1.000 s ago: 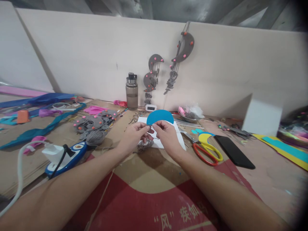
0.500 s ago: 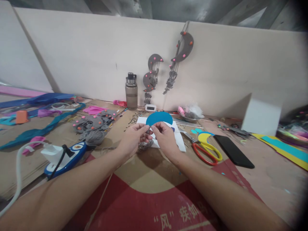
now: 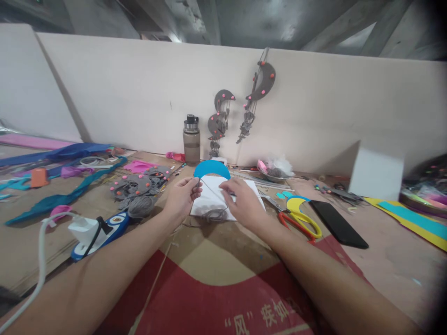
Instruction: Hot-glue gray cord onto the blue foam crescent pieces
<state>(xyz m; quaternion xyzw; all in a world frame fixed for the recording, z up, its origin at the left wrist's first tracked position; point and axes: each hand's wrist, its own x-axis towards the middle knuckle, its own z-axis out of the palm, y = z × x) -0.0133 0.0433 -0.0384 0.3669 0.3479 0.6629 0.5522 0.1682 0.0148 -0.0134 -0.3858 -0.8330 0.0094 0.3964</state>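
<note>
The left tip of a blue crescent-shaped piece point(image 3: 211, 168), which looks like felt, is pinched in my left hand point(image 3: 182, 197). From that tip a strand of grey yarn point(image 3: 210, 187) runs slanting down to my right hand point(image 3: 240, 197), whose thumb and fingers are closed on it. Beneath both hands lies a white sheet point(image 3: 204, 200). A loose heap of the same grey yarn point(image 3: 215, 215) rests on its near edge. The exact grip of the fingertips is too small to make out.
Scissors point(image 3: 300, 221) and a black phone point(image 3: 338, 223) lie to the right. On the left are a yarn ball point(image 3: 140, 207), grey decorated crescents point(image 3: 131, 186) and a power strip point(image 3: 117, 225). A bottle point(image 3: 192, 144) stands behind; crescent hangings point(image 3: 263, 81) hang on the wall.
My hands have moved apart, stretching the yarn between them. The blue crescent has shifted left with my left hand, uncovering more of the white sheet. The camera view has tilted slightly up.
</note>
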